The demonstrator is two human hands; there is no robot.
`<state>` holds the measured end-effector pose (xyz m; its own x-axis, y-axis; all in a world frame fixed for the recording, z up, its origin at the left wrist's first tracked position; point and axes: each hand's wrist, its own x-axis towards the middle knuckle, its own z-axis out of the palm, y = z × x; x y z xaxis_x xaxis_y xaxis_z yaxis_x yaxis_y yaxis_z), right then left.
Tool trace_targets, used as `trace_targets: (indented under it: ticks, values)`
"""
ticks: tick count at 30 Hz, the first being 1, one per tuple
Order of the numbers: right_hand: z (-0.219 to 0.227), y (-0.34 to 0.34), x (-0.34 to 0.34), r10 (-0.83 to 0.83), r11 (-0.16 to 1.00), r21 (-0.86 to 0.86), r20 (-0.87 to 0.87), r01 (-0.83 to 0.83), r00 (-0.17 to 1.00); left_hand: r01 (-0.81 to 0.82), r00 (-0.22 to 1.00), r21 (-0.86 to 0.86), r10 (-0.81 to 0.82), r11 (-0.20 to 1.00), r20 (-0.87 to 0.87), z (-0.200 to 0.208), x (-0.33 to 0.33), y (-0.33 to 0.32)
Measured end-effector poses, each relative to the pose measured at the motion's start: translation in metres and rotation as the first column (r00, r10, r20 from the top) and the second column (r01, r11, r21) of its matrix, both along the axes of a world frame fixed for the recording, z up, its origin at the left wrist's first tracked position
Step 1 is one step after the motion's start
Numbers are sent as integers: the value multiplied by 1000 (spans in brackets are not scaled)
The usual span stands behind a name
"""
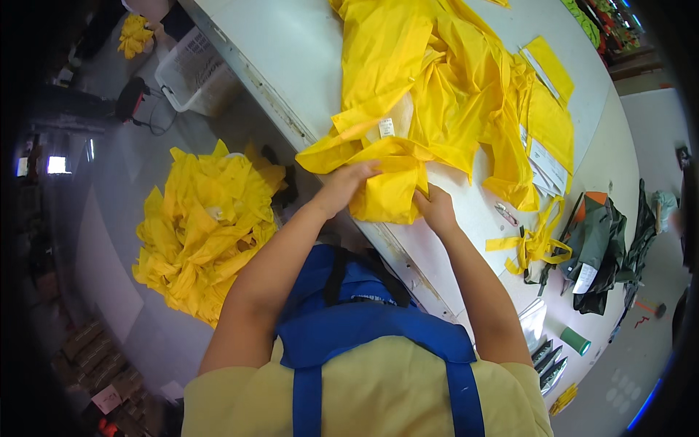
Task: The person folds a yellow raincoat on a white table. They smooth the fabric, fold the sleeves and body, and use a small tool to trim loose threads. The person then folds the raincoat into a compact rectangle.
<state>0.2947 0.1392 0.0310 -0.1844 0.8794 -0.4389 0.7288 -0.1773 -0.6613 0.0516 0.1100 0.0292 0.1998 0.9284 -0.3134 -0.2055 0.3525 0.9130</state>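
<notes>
A thin yellow garment [437, 95] with a small white label [386, 127] lies crumpled over the table, its near part reaching the table edge. My left hand [346, 188] is closed on the left side of this near part, fingertips partly under the cloth. At its right side, my right hand [437, 207] pinches the edge of the fabric, the fingers mostly hidden behind it. Between both hands a flat yellow panel [389, 197] hangs at the table's rim.
A big heap of yellow fabric [207, 229] stands left of the table [291, 44]. To the right lie small snips [505, 213], yellow strips [535, 240], white papers [546, 169], dark green bundles [597, 233] and a green thread spool [575, 341]. A white basket [193, 76] is at the far left.
</notes>
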Motion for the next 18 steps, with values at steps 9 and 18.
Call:
trace_targets:
  ticks: [9, 18]
  values:
    - [14, 3, -27, -69, 989, 142, 277, 30, 958, 576, 490, 506, 224, 642, -842, 32, 39, -41]
    - [36, -23, -10, 445, 643, 538, 318, -545, 837, 519, 556, 324, -24, 791, -831, -16, 33, -24]
